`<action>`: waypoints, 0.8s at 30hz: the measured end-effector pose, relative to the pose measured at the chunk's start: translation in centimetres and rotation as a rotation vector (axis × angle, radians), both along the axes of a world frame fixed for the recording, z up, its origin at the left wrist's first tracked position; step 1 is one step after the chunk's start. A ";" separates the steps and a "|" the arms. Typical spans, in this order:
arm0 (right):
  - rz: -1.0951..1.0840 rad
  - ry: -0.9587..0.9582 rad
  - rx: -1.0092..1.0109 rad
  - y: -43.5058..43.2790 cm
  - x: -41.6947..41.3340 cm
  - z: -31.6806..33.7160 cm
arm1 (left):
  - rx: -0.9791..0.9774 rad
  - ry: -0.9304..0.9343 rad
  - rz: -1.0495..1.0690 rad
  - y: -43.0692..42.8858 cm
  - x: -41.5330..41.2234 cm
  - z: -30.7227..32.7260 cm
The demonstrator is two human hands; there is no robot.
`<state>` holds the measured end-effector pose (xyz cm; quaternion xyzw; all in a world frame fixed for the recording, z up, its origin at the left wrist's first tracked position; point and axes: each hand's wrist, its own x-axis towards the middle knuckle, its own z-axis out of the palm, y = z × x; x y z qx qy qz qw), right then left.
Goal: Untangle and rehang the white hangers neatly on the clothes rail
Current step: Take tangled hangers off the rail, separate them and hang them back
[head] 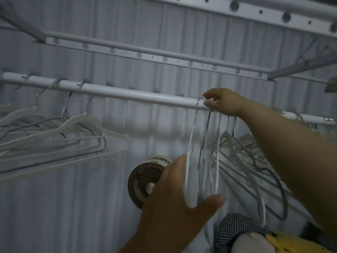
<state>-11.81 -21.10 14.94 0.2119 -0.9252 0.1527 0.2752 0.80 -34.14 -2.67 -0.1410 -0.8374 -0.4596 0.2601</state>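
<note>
A white clothes rail (127, 94) runs across the view from left to right. My right hand (221, 103) is up at the rail and pinches the metal hooks of a bunch of white hangers (202, 156) hanging edge-on below it. My left hand (175, 194) is lower down, fingers straight and thumb spread, touching the lower part of the same bunch. More tangled white and grey hangers (255, 161) hang to the right behind my right forearm. A neat group of white hangers (60, 136) hangs on the rail at the left.
Two perforated white bars (138, 53) run above the rail. A round fan (145, 179) sits behind my left hand against the white pleated wall. A checkered cloth (235, 227) and something yellow (291, 241) lie at the bottom right.
</note>
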 end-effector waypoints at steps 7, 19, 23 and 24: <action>0.134 0.053 -0.002 0.4 -1.7 -0.6 | -0.024 -0.007 0.017 -0.5 -5.0 -4.1; 0.178 0.092 0.019 -1.4 -2.2 -0.1 | 0.196 0.110 0.109 -0.8 -2.4 -1.5; 0.184 0.080 0.038 -3.4 -2.1 0.3 | 0.253 0.086 0.081 -2.8 -1.6 -0.9; 0.183 0.076 0.043 -4.0 -2.0 0.4 | 0.263 0.074 0.076 -3.4 -1.4 -0.8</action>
